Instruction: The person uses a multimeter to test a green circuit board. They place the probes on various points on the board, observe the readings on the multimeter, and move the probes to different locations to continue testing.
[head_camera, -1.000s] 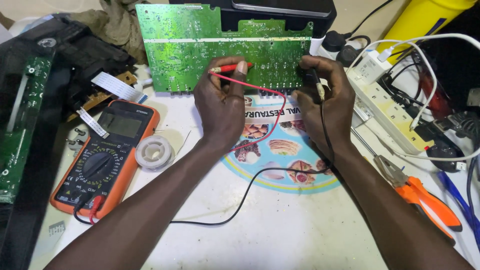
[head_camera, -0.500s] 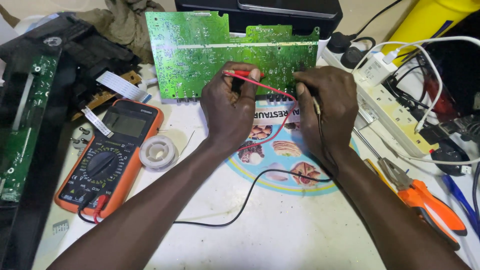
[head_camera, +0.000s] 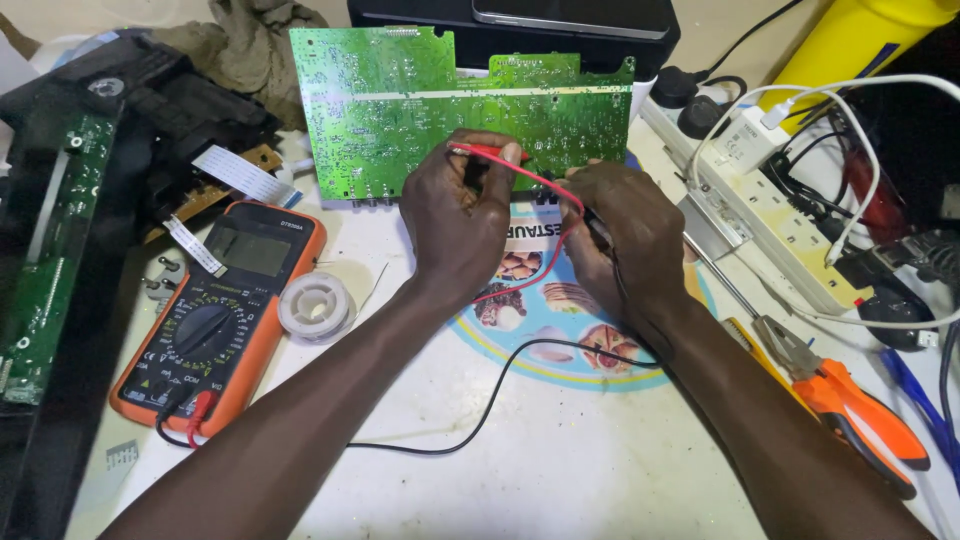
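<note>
Both hands have slid lower on the green board (head_camera: 400, 110): left hand (head_camera: 455, 225) pinches the red probe (head_camera: 480, 153), right hand (head_camera: 625, 235) grips the black probe (head_camera: 597, 228).

One large green circuit board (head_camera: 400, 110), one orange multimeter (head_camera: 215, 320), two test probes, red (head_camera: 490, 155) and black (head_camera: 598, 232), one solder spool (head_camera: 316, 306), one pair of orange-handled pliers (head_camera: 850, 410)

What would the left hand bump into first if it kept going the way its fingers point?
The left hand points up the table, holding the red probe. Going straight on, it would most likely meet the green circuit board first; its fingertips already seem to be at the board's lower edge, though depth is hard to judge.
</note>
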